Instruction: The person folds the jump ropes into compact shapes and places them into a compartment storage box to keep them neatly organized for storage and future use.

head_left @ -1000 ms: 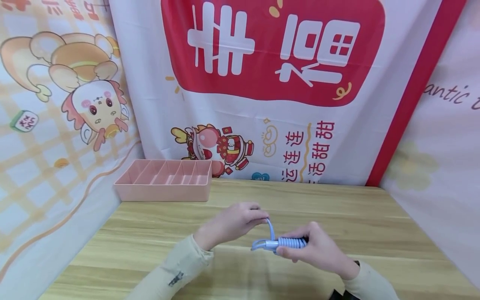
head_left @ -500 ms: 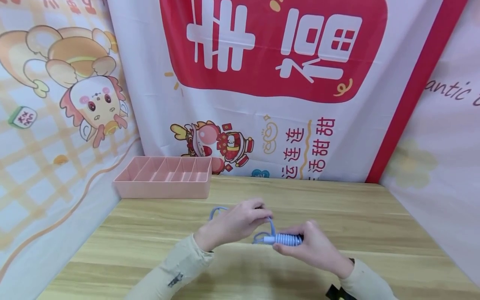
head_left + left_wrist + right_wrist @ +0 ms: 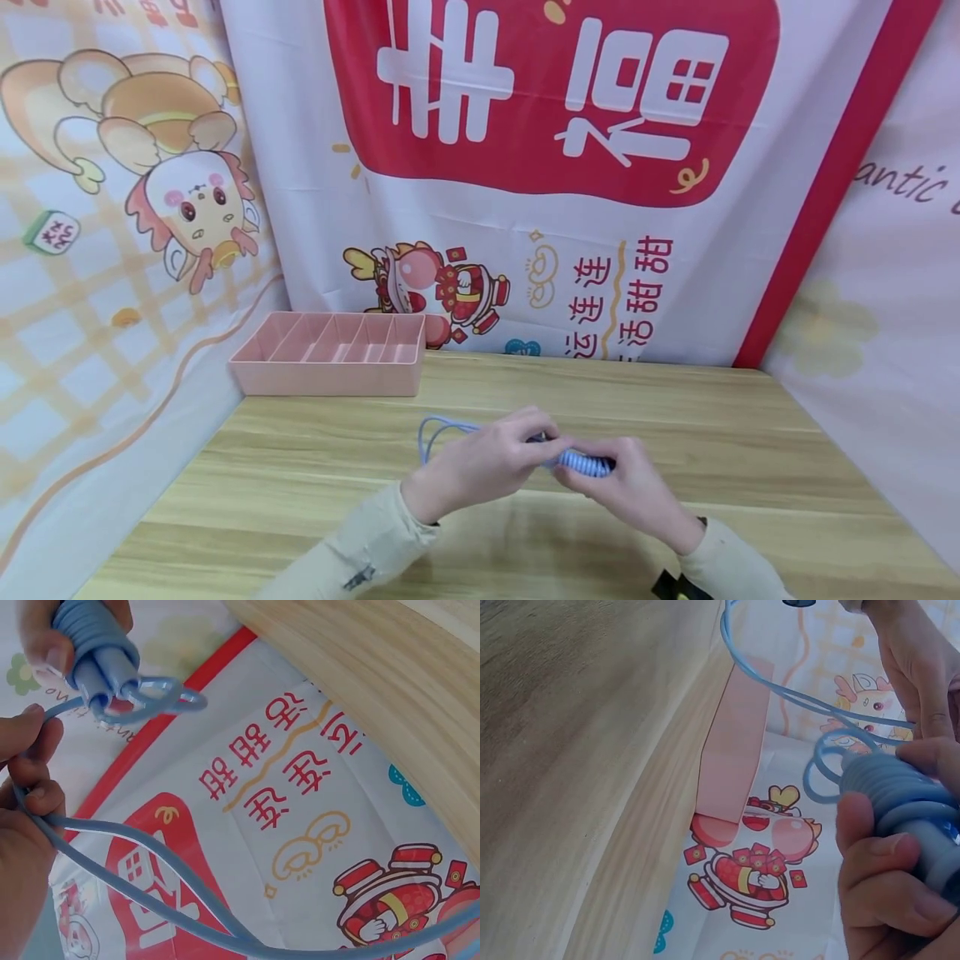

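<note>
A light-blue jump rope has its cord wound in tight turns (image 3: 588, 464) around two handles lying side by side. My right hand (image 3: 637, 493) grips this bundle, with thumb and fingers curled round it in the right wrist view. My left hand (image 3: 491, 460) is close beside the bundle's left end and pinches the loose cord (image 3: 172, 862). In the left wrist view the tube-like handle ends (image 3: 91, 681) stick out of the winding, with small cord loops by them. A longer loop trails left behind my left hand. My left fingers partly cover the bundle in the head view.
A pink divided tray (image 3: 330, 382) stands at the back left of the wooden table (image 3: 675, 417). Printed cloth (image 3: 540, 217) hangs behind the table and along both sides.
My left hand has moved right, up against the bundle and my right hand, drawing the cord along. A loose cord loop now shows at its left. The right hand keeps its grip.
</note>
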The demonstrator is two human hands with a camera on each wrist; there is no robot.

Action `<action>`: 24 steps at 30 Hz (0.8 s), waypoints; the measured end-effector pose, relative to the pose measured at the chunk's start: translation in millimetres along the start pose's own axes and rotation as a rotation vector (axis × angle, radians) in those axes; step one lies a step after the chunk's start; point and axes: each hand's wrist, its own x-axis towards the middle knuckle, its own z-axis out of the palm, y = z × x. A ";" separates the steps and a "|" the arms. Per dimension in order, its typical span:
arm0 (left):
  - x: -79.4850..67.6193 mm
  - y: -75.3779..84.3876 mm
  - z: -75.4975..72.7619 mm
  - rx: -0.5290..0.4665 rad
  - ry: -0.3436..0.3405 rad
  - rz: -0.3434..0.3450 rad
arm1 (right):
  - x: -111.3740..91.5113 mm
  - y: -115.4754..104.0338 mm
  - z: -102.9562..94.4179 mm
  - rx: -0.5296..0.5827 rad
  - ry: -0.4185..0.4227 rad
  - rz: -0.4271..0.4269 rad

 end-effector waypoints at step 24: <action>-0.3 1.5 15.1 -0.256 0.202 -0.161 | 0.9 -32.8 -4.2 0.023 0.398 -0.106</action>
